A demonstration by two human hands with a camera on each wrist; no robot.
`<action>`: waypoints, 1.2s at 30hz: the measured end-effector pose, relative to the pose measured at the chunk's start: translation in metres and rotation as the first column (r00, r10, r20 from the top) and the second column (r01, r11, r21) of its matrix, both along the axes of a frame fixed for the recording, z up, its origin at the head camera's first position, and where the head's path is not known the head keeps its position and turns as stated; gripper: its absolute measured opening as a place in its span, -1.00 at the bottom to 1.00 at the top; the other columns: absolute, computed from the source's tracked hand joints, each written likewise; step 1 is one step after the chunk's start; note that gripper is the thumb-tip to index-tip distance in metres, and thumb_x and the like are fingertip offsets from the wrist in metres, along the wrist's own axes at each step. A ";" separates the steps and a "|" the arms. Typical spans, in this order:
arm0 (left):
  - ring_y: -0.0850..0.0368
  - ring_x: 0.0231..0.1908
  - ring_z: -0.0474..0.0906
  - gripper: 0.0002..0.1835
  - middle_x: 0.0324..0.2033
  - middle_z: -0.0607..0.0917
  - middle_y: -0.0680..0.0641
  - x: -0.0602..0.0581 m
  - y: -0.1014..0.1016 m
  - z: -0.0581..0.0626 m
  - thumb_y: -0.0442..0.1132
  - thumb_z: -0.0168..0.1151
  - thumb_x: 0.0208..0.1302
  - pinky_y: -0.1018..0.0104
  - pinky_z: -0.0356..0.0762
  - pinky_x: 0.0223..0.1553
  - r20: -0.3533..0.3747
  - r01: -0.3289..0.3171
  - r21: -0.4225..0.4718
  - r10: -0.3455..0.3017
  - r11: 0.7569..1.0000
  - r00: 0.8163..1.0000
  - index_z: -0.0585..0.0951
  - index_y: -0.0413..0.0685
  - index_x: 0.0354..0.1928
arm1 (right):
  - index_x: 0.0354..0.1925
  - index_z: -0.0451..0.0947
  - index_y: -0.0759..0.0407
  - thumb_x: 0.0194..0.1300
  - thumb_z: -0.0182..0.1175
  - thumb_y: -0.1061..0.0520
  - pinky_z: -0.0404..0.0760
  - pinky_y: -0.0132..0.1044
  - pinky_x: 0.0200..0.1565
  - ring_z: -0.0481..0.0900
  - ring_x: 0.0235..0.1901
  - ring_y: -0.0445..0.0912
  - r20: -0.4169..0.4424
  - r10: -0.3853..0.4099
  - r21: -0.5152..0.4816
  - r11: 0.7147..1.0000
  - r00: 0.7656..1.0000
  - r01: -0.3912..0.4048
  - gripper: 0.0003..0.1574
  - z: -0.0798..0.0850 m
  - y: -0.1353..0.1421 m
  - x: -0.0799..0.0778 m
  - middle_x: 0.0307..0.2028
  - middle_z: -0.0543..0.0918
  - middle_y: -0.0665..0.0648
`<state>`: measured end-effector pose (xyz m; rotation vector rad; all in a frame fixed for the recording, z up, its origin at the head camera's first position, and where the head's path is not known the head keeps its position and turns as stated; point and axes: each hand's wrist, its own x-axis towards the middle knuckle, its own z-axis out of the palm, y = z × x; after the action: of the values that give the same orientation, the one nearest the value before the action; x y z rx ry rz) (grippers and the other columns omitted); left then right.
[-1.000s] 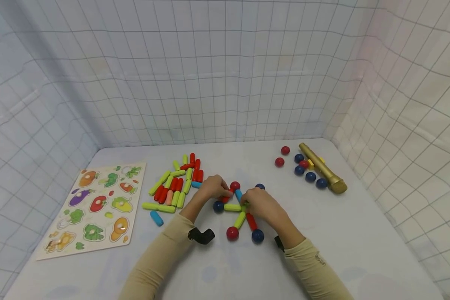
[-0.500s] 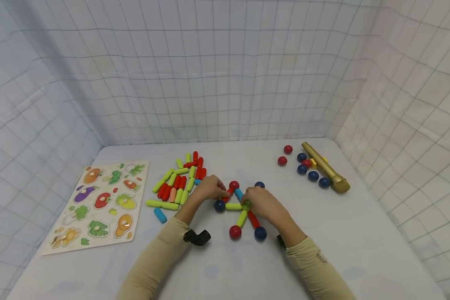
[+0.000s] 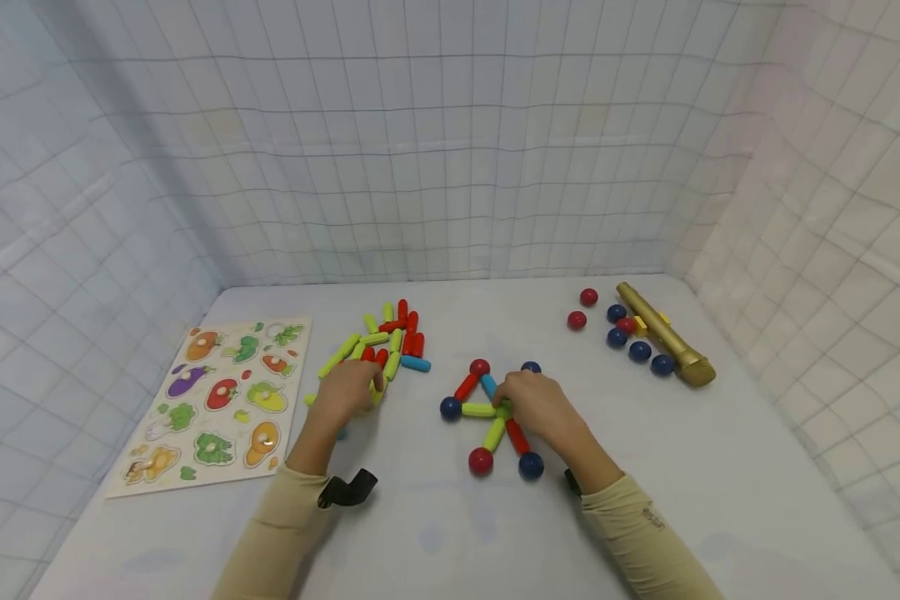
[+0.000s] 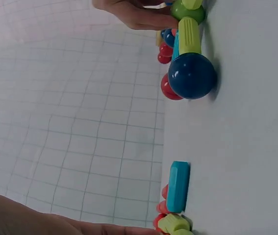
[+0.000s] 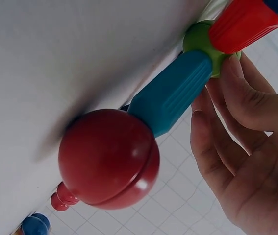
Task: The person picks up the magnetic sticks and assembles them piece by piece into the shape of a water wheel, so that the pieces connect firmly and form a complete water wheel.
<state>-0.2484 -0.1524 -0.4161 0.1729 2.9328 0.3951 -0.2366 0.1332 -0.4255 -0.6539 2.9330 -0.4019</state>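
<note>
My right hand [image 3: 537,404] pinches a green ball [image 5: 196,39] between thumb and fingers. Sticks radiate from that ball: a blue stick [image 5: 170,95] running to a red ball [image 5: 107,159], a red stick [image 3: 517,437], and yellow-green sticks, one of them [image 3: 478,410] reaching a dark blue ball [image 3: 451,407]. Another red stick [image 3: 467,387] joins this dark blue ball to a red ball [image 3: 480,367]. Over the loose sticks on the left is my left hand [image 3: 345,390], its finger extended in the left wrist view; no held piece is visible. A loose blue stick [image 4: 179,186] lies near it.
A vegetable puzzle board [image 3: 221,400] lies at the table's left. At the back right are loose red balls [image 3: 577,319], dark blue balls [image 3: 640,351] and a gold tube with a flared end [image 3: 663,333]. Grid-patterned cloth [image 3: 435,150] walls off the back and sides.
My left hand has left the red stick beside the dark blue ball and moved left to the loose sticks. My right hand stays on the green ball. The head view has shifted slightly.
</note>
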 end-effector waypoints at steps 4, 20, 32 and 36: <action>0.03 -0.36 0.52 -0.66 -0.36 0.67 -0.10 -0.007 0.005 -0.007 -0.10 0.48 0.06 0.17 0.52 -0.36 -0.016 -0.094 -0.015 0.093 0.995 0.996 0.64 -0.15 -0.22 | -0.20 0.76 0.05 0.15 0.34 0.33 0.67 -0.20 -0.11 0.57 -0.25 -0.09 0.004 -0.013 -0.004 1.000 1.000 0.014 -0.73 -0.001 0.001 -0.001 -0.19 0.74 0.07; 0.07 -0.56 0.45 -0.84 -0.61 0.53 -0.08 -0.002 0.030 -0.015 -0.28 0.30 0.20 0.40 0.37 -0.58 -0.069 -0.111 0.050 0.115 0.993 0.991 0.63 -0.28 -0.31 | -0.24 0.77 0.08 0.07 0.43 0.25 0.65 -0.17 -0.21 0.53 -0.32 -0.10 -0.030 0.016 -0.004 1.000 0.999 -0.016 -0.78 -0.001 0.001 -0.002 -0.34 0.73 0.03; 0.17 -0.48 0.63 -0.59 -0.39 0.76 -0.01 -0.001 0.055 -0.024 0.02 0.42 0.12 0.35 0.52 -0.36 0.162 -0.105 0.488 0.029 0.867 0.986 0.65 -0.10 -0.10 | -0.21 0.76 0.08 0.06 0.43 0.26 0.66 -0.17 -0.18 0.54 -0.31 -0.09 -0.021 0.019 0.023 1.000 1.000 -0.018 -0.75 -0.001 0.002 -0.002 -0.31 0.74 0.03; 0.13 -0.47 0.59 -0.56 -0.36 0.74 -0.01 0.001 0.062 -0.028 0.04 0.40 0.14 0.36 0.49 -0.38 0.240 -0.132 0.521 0.004 0.843 0.971 0.62 -0.10 -0.06 | -0.21 0.76 0.07 0.06 0.43 0.25 0.67 -0.17 -0.19 0.56 -0.32 -0.10 -0.028 0.019 0.034 0.999 0.999 -0.018 -0.74 0.000 0.001 -0.002 -0.30 0.74 0.02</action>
<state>-0.2473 -0.0901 -0.4436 0.0835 2.5302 1.1603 -0.2386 0.1343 -0.4255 -0.6881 2.9512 -0.3437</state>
